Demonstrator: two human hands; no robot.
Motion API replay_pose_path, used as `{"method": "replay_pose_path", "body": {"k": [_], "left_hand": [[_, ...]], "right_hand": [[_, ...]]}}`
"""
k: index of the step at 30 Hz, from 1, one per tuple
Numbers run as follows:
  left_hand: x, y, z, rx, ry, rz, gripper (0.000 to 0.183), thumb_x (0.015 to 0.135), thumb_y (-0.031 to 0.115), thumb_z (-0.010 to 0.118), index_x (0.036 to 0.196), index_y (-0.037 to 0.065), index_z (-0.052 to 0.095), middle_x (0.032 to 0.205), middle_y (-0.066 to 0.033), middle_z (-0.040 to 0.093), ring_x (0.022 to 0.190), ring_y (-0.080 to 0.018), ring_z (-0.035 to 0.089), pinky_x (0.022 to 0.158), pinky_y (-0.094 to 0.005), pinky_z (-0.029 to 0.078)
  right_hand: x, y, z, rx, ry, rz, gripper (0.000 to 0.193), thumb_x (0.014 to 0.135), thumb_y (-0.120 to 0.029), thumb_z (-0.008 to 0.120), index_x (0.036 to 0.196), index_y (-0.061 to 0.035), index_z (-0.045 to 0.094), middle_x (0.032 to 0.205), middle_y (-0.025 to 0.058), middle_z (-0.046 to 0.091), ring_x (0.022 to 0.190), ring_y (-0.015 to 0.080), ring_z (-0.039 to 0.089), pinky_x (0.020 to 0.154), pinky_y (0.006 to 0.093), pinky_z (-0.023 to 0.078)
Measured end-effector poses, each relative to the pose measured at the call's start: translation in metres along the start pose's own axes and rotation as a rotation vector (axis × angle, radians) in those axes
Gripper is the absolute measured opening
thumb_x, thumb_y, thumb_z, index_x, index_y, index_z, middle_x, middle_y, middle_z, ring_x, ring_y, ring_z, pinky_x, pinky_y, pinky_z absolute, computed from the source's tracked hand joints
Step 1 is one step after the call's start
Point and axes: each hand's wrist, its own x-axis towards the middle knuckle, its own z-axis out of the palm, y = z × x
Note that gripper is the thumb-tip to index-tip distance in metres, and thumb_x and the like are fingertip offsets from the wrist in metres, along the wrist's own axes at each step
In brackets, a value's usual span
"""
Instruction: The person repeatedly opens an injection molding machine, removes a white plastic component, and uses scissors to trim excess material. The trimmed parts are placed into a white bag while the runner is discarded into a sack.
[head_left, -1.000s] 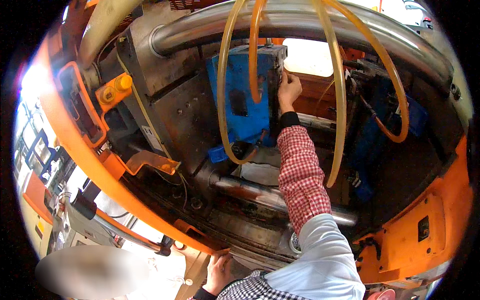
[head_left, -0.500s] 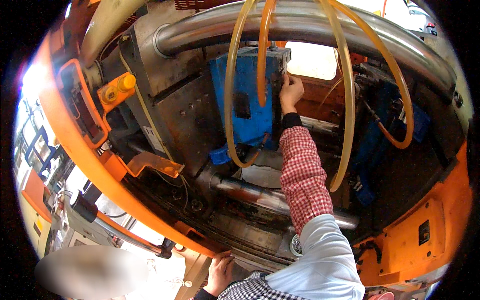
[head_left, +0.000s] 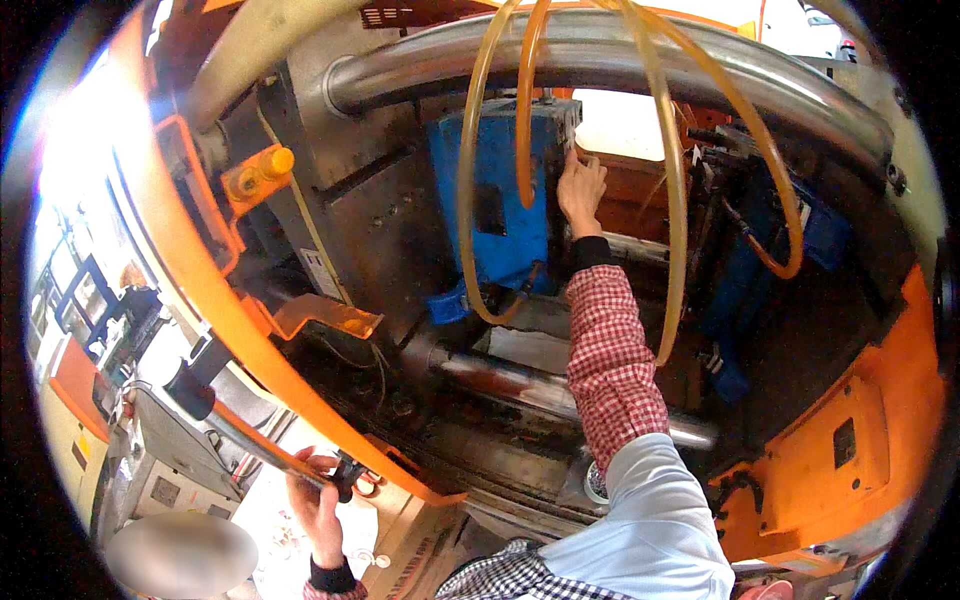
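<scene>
My right arm, in a red checked sleeve and a pale blue cover, reaches into the machine. Its hand [head_left: 580, 192] is at the right side face of a blue metal mold block [head_left: 497, 170], index finger stretched up against it, the others loosely bent and holding nothing. At the lower left, my left hand [head_left: 318, 505] is around the lower end of a bar-shaped handle [head_left: 262, 450] on the orange door frame [head_left: 225, 325]. Its fingers pass behind the bar and are partly hidden.
Amber hoses [head_left: 668, 200] loop down on both sides of my right arm. A thick steel tie bar [head_left: 600, 55] crosses above, and a lower bar [head_left: 500, 380] runs beneath. Another blue mold part [head_left: 740, 290] stands right. A yellow button [head_left: 277, 161] sits on the left frame.
My left hand has left the orange frame's lower edge and moved left to the handle. My right hand stays by the blue block, its index finger now straighter. The view has shifted slightly.
</scene>
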Motion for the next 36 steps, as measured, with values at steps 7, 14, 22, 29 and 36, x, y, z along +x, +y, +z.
{"method": "replay_pose_path", "body": {"k": [7,14,22,29,36], "left_hand": [[0.022,-0.007,-0.004,-0.424,-0.133,-0.203,0.017,0.086,0.015,0.059,0.085,0.002,0.049,0.062,-0.0043,0.052,0.057,-0.0128,0.053,0.055,-0.0245,0.043],[-0.004,0.007,-0.006,-0.458,-0.305,-0.192,0.016,0.082,0.013,0.06,0.086,0.001,0.052,0.074,-0.0079,0.059,0.071,-0.0158,0.057,0.065,-0.0274,0.045],[-0.047,0.062,0.034,-0.562,-1.183,-0.235,0.038,0.082,-0.003,0.052,0.118,-0.003,0.039,0.113,-0.017,0.055,0.113,-0.0256,0.049,0.096,-0.0346,0.036],[-0.109,0.103,0.116,-0.551,-1.568,0.028,0.02,0.087,0.0,0.049,0.105,-0.001,0.041,0.095,-0.0104,0.051,0.095,-0.0214,0.055,0.082,-0.0307,0.043],[-0.218,0.118,0.199,-0.839,-1.486,0.23,0.044,0.087,0.011,0.049,0.121,-0.006,0.027,0.1,-0.0317,0.046,0.095,-0.0435,0.049,0.079,-0.0457,0.04]], "right_hand": [[-0.034,-0.023,-0.041,0.07,0.055,0.165,0.049,0.095,-0.034,0.026,0.107,0.0006,0.059,0.119,0.0203,0.047,0.111,0.0401,0.039,0.092,0.0513,0.032],[-0.296,-0.091,-0.207,0.395,-0.099,-0.293,0.016,0.082,-0.015,0.059,0.077,-0.0023,0.051,0.067,0.0153,0.051,0.058,0.033,0.05,0.053,0.0413,0.04],[-0.536,-0.009,-0.327,0.058,-0.657,-0.2,0.019,0.081,-0.026,0.061,0.077,-0.0075,0.061,0.055,0.0099,0.056,0.046,0.0271,0.056,0.04,0.0378,0.043],[-0.568,-0.001,-0.321,0.016,-0.771,-0.095,0.021,0.083,-0.022,0.057,0.092,-0.0041,0.062,0.075,0.0159,0.062,0.067,0.0314,0.061,0.061,0.0411,0.049],[-0.556,-0.001,-0.328,-0.014,-0.883,-0.065,0.019,0.082,-0.021,0.059,0.088,-0.0034,0.061,0.074,0.0162,0.061,0.066,0.0312,0.06,0.06,0.04,0.048]]}}
